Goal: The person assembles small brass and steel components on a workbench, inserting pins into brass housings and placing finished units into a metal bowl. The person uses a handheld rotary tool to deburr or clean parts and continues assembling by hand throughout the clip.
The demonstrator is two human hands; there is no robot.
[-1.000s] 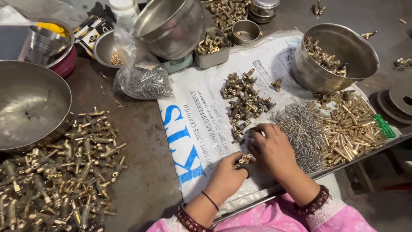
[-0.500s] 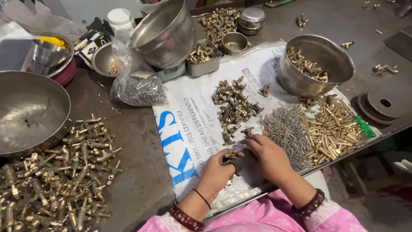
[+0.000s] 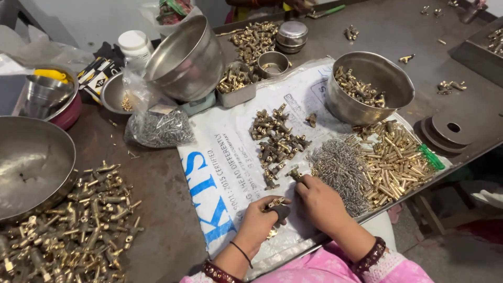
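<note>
Everything here sits around the white printed sack [image 3: 230, 173] spread flat on the worktop [image 3: 157, 173].

At the sack's near edge the left hand [image 3: 262, 222] is closed round a small brass fitting [image 3: 276, 202], its round open end poking up between thumb and fingers, with a dark piece just under it. The right hand [image 3: 319, 202], just beside it on the sack, has its fingertips pinched together on another little brass piece [image 3: 294, 173], right at the near edge of the loose heap of brass fittings [image 3: 277, 139] in the middle of the sack.

As for progress, I'd judge the job well underway but far from over. That middle heap is still a fair handful. At the sack's right side lie a grey tangle of small springs [image 3: 338, 167] and a spread of brass pins [image 3: 393, 160], both plentiful. The steel bowl [image 3: 390, 73] at the far right corner of the sack holds only a shallow layer of brass parts. Off the sack's left edge, a big pile of larger brass tee fittings [image 3: 78, 220] lies on the bare worktop beside a wide empty steel basin [image 3: 31, 162].

The fitting in the left hand looks short, stubby and bright yellow, with a hollow mouth; finer detail is too small to tell.
</note>
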